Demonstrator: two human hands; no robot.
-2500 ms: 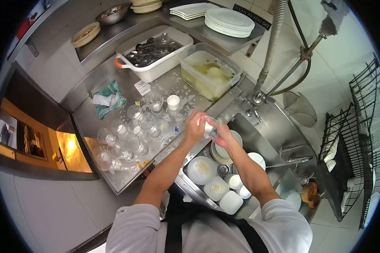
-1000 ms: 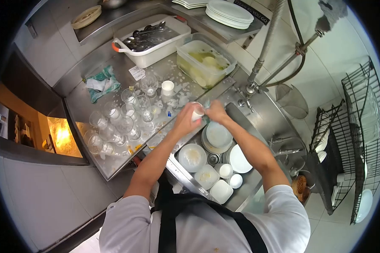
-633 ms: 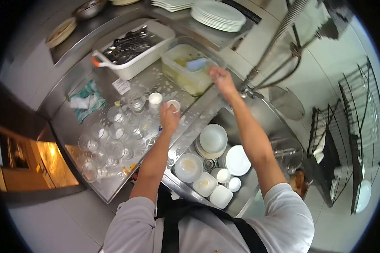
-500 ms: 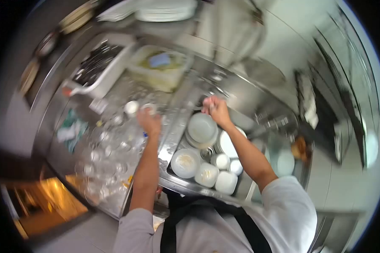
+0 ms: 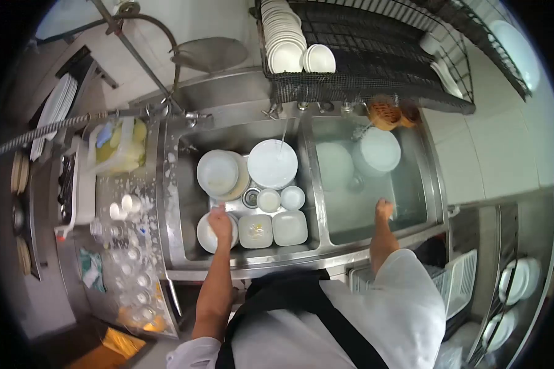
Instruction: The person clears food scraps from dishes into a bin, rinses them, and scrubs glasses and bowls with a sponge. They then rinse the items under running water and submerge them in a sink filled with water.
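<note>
Over the left basin (image 5: 188, 184), my left hand (image 5: 220, 224) hangs above a white bowl (image 5: 208, 237); its fingers are blurred and partly curled. To its right are square white dishes, one with food scraps (image 5: 255, 231) and one bare-looking (image 5: 289, 228). Behind them are stacked bowls (image 5: 217, 172), a round white plate (image 5: 272, 163) under a thin stream of water, and small white cups (image 5: 268, 200). My right hand (image 5: 384, 210) is curled closed above the water-filled right basin (image 5: 351, 215); whatever it may hold is hidden. Farther back in that water sits a white dish (image 5: 378, 150).
A black rack (image 5: 363, 49) with stacked white bowls (image 5: 285, 55) overhangs the back. On the left drainboard stand glasses (image 5: 129, 267), two white cups (image 5: 126, 206), a tub with a sponge (image 5: 120, 144) and a cutlery bin (image 5: 80, 184). A hose (image 5: 55, 126) crosses the upper left.
The view has swung right. My left hand has left the cups on the drainboard and is over the left basin. My right hand has moved from the faucet side to above the right basin.
</note>
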